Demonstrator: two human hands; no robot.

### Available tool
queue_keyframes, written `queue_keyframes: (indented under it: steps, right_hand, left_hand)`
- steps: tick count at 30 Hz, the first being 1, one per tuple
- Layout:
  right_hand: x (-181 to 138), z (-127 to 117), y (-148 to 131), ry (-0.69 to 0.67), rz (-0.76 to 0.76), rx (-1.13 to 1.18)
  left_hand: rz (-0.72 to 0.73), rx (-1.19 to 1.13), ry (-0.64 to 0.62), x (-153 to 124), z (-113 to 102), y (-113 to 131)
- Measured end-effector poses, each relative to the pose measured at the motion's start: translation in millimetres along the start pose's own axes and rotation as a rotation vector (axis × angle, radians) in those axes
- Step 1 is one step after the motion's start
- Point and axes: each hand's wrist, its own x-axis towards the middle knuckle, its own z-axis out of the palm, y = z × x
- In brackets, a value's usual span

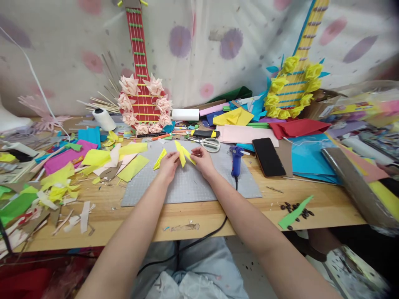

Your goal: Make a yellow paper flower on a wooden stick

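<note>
No text, label, brand or number could be read; the printed packaging at the frame's right edge was too blurred.

Backdrop: white cloth with pink and purple blots hangs across the whole rear, no bare wall or window in view. Two cardboard guitars lean against it: red guitar left of centre, yellow guitar at the right. Bench: light wood top, front edge scuffed near the middle, cluttered end to end with paper scraps. Floor below it is pale and speckled. Red fabric sits under the bench's left end. Light is even and diffuse, shadows soft.
</note>
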Motion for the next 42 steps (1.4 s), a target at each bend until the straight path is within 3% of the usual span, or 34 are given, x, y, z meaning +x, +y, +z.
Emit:
queue_keyframes:
  steps: [4, 7, 11, 17, 19, 23, 27, 36, 42]
  right_hand:
    - [-1.1, 3.0, 3.1, -0.018, -0.028, -0.019]
    - [-3.0, 4.5, 2.8, -0.105, -0.043, -0.053]
    - [-7.3, 5.1, -3.0, -0.197, -0.067, -0.055]
    - [-5.4, 5.6, -0.9, -0.202, -0.107, -0.170]
    - [-3.4, 5.2, 0.7, -0.190, -0.079, -0.176]
    - [-0.6, -3.5, -4.0, -0.179, 0.049, 0.024]
    - [2.0, -18.5, -11.2, -0.246, 0.085, 0.073]
    - [5.8, -31.2, -17.7, -0.335, -0.168, -0.278]
    - [3.7, -29.5, -17.4, -0.388, -0.164, -0.298]
  left_hand:
    - [0.072, -0.023, -0.037, -4.8, -2.2, -13.0]
    - [0.069, -0.045, -0.099, -5.1, -3.4, -14.8]
    - [0.130, -0.024, -0.038, -3.5, -6.1, -17.9]
    - [0.234, 0.152, -0.006, -4.9, -9.6, -20.5]
    - [0.247, 0.176, -0.024, -7.2, -10.2, -18.9]
    - [0.233, 0.138, -0.033, -11.4, -9.7, -15.3]
    - [0.195, 0.148, -0.015, -13.8, -8.8, -13.3]
    - [0.135, 0.177, -0.058, -15.2, -12.0, -6.6]
    - [0.148, 0.187, -0.037, -13.2, -12.8, -6.7]
